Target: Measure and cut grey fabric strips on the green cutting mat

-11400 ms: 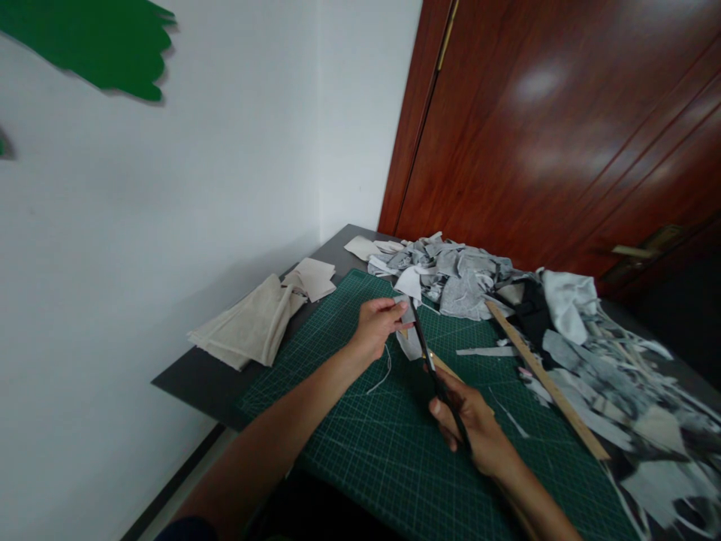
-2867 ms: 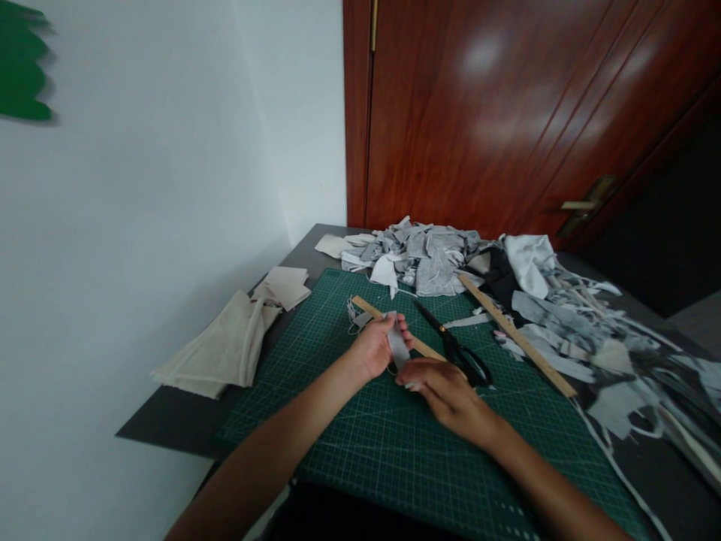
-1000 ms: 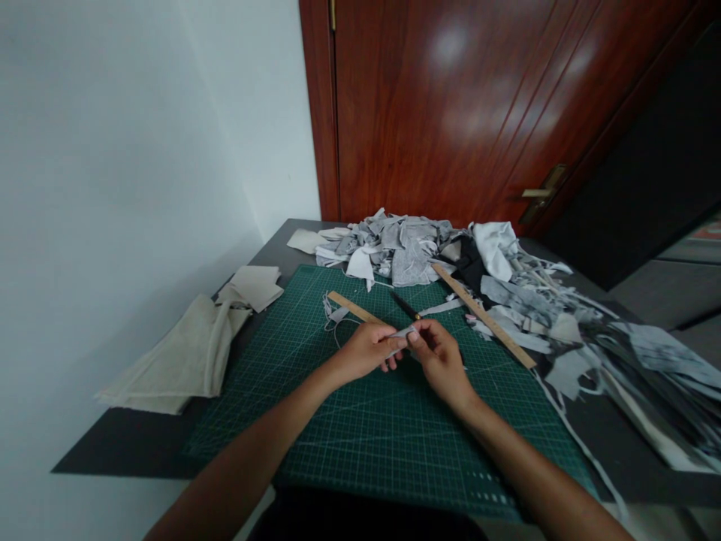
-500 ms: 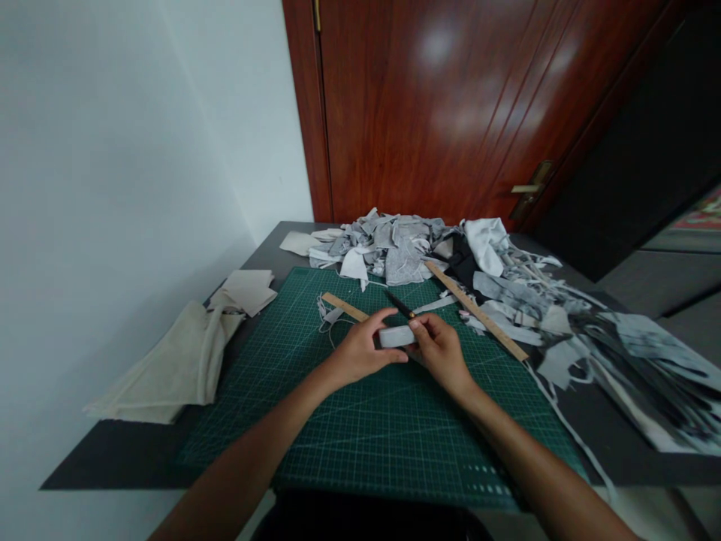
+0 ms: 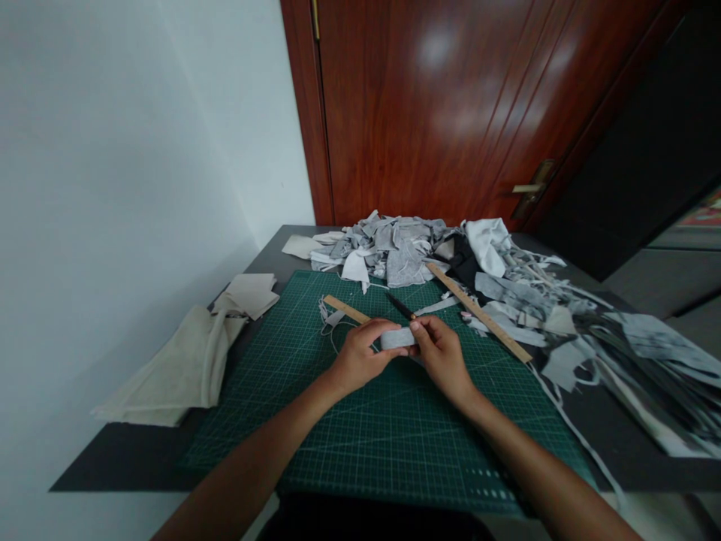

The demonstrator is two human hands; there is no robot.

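Note:
My left hand is closed around the left end of a small grey fabric roll, fingers on top and thumb below. My right hand pinches the right end of the same roll between thumb and fingers. Just beyond the right fingers shows a slim black pointed tool with a gold-coloured band; I cannot tell whether it lies on the mat or is tucked in that hand. Both hands are over the green cutting mat. Thin pale cord lies loosely left of the roll.
One wooden ruler lies behind my left hand, another wooden ruler slants at the right. Grey and white fabric scraps pile up along the back and right. Folded beige cloth rests at the left by the wall.
My left hand's fingers have come down from a wide spread and closed on the fabric roll. The right hand keeps its hold. The view has shifted slightly.

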